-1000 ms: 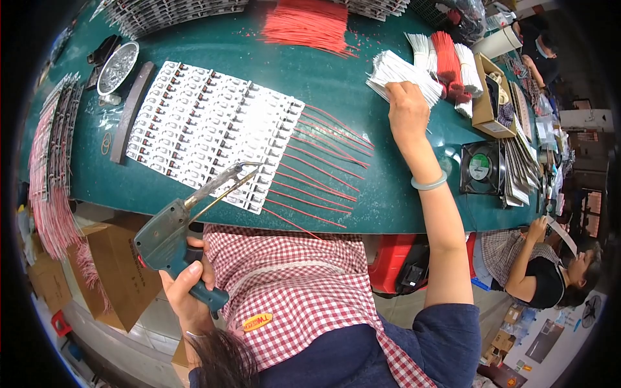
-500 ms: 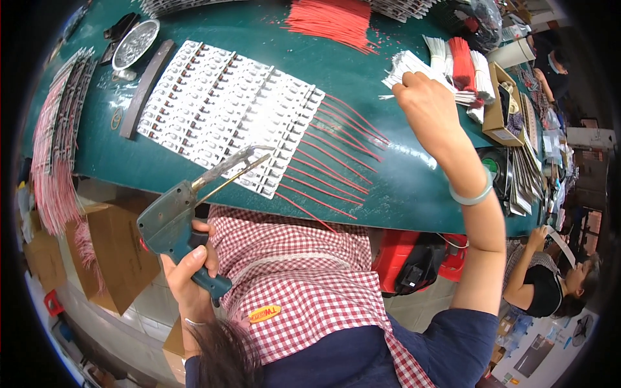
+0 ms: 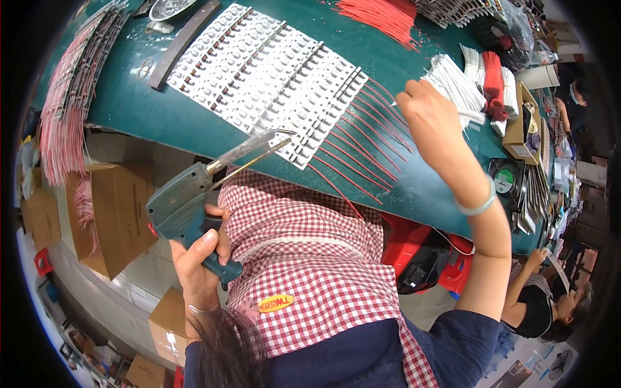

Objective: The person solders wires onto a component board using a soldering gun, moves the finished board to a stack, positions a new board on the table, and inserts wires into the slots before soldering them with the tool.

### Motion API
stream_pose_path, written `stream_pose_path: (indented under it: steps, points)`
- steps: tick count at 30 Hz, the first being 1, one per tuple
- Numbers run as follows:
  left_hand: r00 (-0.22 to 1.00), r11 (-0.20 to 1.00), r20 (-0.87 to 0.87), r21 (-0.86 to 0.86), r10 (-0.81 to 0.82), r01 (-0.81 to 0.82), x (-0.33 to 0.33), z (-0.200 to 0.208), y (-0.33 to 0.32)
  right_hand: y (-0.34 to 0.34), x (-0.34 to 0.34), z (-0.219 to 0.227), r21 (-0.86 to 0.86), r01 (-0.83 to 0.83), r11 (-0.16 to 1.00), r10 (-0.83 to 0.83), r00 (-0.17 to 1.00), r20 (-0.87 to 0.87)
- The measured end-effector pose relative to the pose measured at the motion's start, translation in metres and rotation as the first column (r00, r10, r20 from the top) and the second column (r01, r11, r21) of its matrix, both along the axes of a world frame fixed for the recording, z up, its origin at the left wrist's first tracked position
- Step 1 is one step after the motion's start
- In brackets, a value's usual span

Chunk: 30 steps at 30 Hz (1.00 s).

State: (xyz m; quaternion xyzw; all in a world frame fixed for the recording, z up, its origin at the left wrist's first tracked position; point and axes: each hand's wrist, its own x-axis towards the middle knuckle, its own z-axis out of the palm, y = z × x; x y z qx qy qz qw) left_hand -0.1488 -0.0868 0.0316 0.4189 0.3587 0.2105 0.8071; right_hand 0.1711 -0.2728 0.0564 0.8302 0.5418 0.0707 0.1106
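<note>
The left hand point(image 3: 197, 252) is closed around the handle of a teal soldering gun point(image 3: 187, 207) at lower left of the frame, its long metal tip reaching up to the lower edge of the white board panel point(image 3: 272, 77) on the green surface point(image 3: 129, 110). The right hand point(image 3: 433, 123), at upper right, has its fingers pinched on a thin white wire point(image 3: 404, 98), just beside the white wire bundle point(image 3: 456, 84).

Judging by the layout, a good share is done: a row of red wires point(image 3: 362, 149) already fans out from the panel's right and lower edge toward centre frame. Whether each is soldered is too small to tell. Much seems left: loose red wires point(image 3: 378, 14) lie at the top, and more wired strips point(image 3: 58, 116) hang at the left rim.
</note>
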Motion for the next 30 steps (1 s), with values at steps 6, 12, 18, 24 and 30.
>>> stream_pose_path:
  steps: [6,12,18,24,30]
  points:
    - [0.997,0.997,-0.023,0.043,-0.068,0.069,-0.014,-0.003,-0.005,0.000,-0.076,-0.030,0.563,-0.009,0.826,0.228,0.919,-0.320]
    - [0.941,0.958,-0.318,0.215,-0.116,0.191,-0.019,0.003,-0.022,0.008,-0.128,-0.068,0.698,0.115,0.707,0.246,0.885,-0.395]
    - [0.928,0.892,-0.340,0.356,-0.154,0.279,-0.033,-0.016,-0.030,0.009,-0.139,-0.082,0.691,0.126,0.712,0.215,0.897,-0.386]
    - [0.893,0.706,-0.420,0.582,-0.163,0.403,-0.031,-0.022,-0.031,0.010,-0.139,-0.080,0.664,0.115,0.739,0.215,0.894,-0.394]
    - [0.905,0.628,-0.387,0.664,-0.175,0.406,-0.028,-0.025,-0.031,0.009,-0.139,-0.079,0.654,0.113,0.748,0.210,0.894,-0.395]
